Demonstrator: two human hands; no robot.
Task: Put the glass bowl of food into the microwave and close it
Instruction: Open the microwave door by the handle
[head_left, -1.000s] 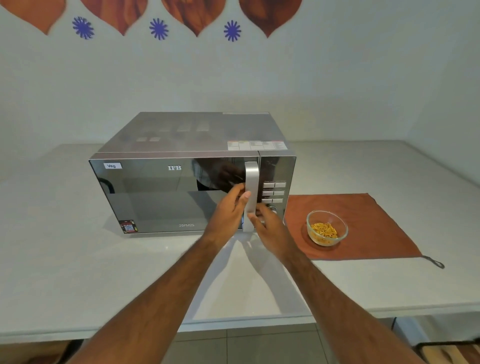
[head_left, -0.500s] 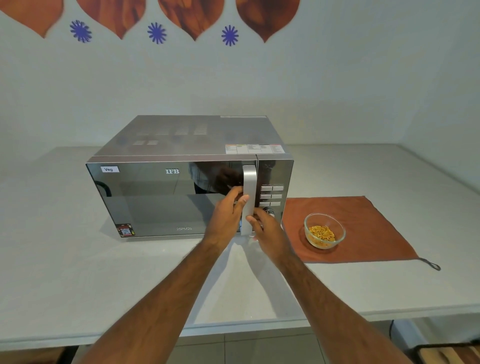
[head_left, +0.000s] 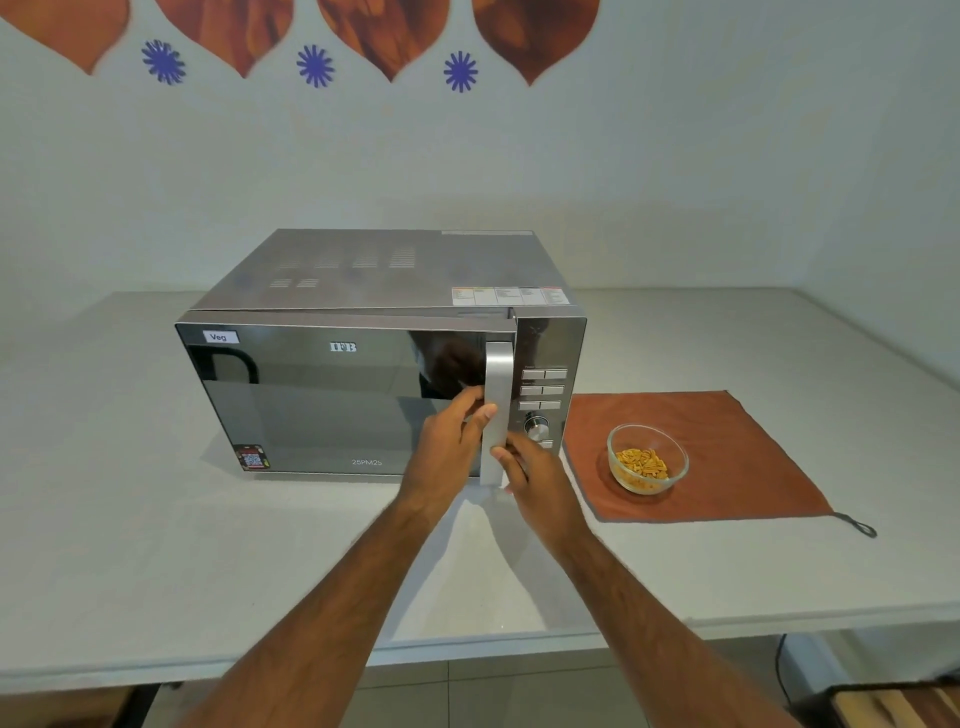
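A silver microwave (head_left: 332, 291) with a dark mirrored door stands on the white counter. Its door is cracked open a little at the right edge. My left hand (head_left: 447, 447) grips the vertical silver door handle (head_left: 496, 384) from the left. My right hand (head_left: 535, 480) holds the handle's lower end from the right. A glass bowl (head_left: 647, 464) holding yellow-orange food sits on an orange cloth (head_left: 727, 457) to the right of the microwave, apart from both hands.
The white counter (head_left: 156, 545) runs left and right with a wall behind and a side wall at the right. The cloth has a dark loop (head_left: 860, 526) at its near right corner. Below the counter edge lies a tiled floor.
The door has come slightly open at its handle side. Both hands stay on the handle, the right one now lower on it.
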